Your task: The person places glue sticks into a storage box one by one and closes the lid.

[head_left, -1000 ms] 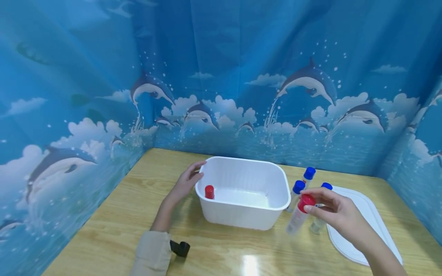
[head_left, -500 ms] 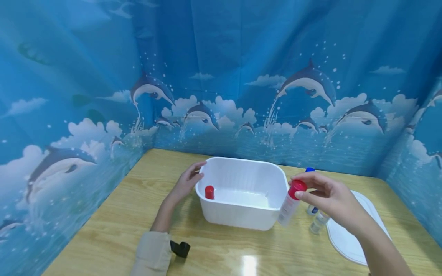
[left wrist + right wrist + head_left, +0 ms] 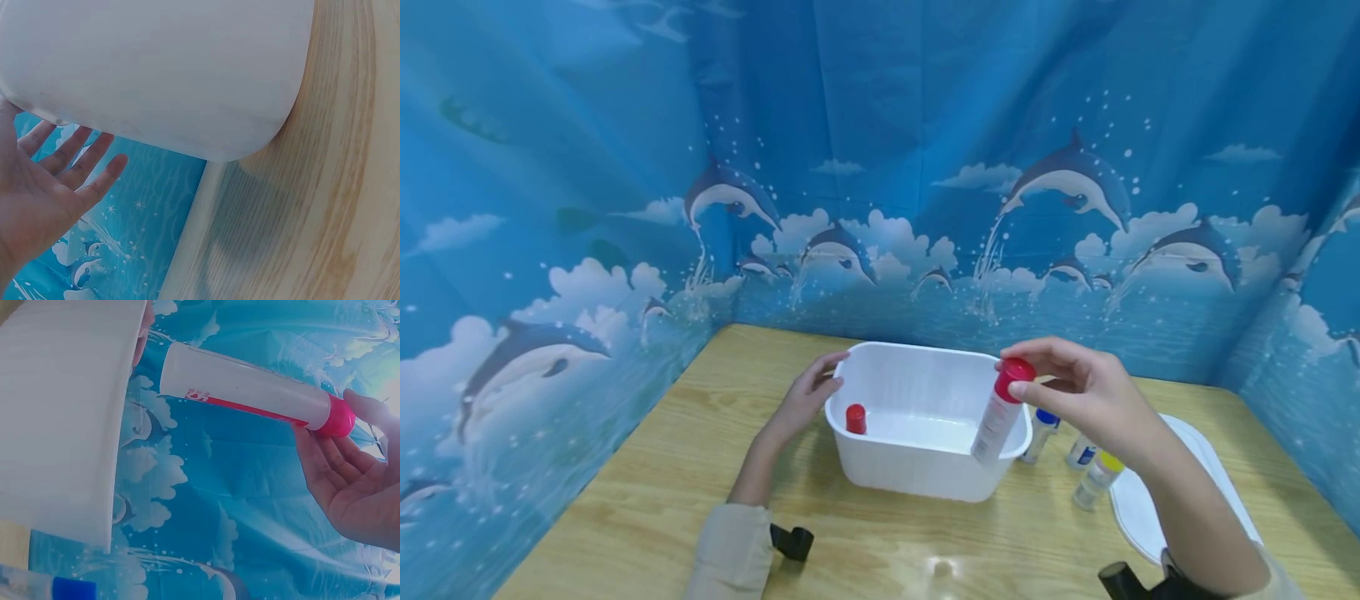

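Note:
My right hand [image 3: 1093, 396] pinches the red cap of a translucent tube-shaped bottle [image 3: 995, 427], thumb on the near side. The bottle hangs tilted, its lower end overlapping the right front rim of a white plastic bin [image 3: 910, 471] in the head view. In the right wrist view, the bottle [image 3: 244, 384] shows red print along its side, held apart from the bin's wall [image 3: 56, 419]. My left hand [image 3: 805, 400] touches the bin's left rim; the left wrist view shows its fingers [image 3: 94, 159] spread and fairly straight. A red-capped item [image 3: 855, 418] stands inside the bin's left end.
Right of the bin stand a blue-capped bottle [image 3: 1037, 437], a yellow-capped bottle [image 3: 1097, 481] and another clear one [image 3: 1081, 452], partly behind my right hand. A white lid [image 3: 1142, 508] lies beyond them on the wooden table [image 3: 880, 554]. A dolphin-printed curtain [image 3: 880, 167] hangs behind.
My right hand has carried the red-capped bottle left and up, from beside the other bottles to the bin's right rim. The yellow cap has come into sight. My left hand stays put.

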`<state>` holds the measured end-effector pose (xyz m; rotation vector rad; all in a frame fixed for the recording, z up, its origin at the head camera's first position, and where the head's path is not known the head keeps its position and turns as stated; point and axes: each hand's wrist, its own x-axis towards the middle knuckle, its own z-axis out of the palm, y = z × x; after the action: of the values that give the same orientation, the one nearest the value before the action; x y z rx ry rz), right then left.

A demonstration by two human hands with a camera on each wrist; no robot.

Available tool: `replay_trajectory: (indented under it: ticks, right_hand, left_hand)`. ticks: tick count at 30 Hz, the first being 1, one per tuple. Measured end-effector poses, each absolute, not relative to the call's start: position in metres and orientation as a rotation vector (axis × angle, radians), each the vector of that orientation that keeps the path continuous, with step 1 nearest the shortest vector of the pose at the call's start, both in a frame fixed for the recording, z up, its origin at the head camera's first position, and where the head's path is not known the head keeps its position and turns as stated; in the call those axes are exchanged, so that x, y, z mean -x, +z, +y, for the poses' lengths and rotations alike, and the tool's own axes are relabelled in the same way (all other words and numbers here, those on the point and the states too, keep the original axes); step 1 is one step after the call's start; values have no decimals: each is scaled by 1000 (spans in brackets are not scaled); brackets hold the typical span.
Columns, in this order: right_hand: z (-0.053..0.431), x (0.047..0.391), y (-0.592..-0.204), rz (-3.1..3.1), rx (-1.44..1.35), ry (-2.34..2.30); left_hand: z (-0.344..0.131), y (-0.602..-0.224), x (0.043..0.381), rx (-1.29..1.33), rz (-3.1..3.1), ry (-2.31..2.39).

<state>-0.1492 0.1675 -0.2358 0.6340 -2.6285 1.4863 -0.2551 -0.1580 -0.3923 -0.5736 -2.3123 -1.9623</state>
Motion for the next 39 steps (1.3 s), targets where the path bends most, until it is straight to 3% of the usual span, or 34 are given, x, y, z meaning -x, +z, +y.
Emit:
replay_trajectory:
  ticks: [16, 39]
  right_hand:
    - [132, 180, -227, -2610, -674, 1529]
    - [84, 225, -294, -2700, -722, 1625]
  left_hand:
    - [-157, -390, 254, 527, -2332, -1974]
    - [-157, -392, 255, 533, -2334, -1951]
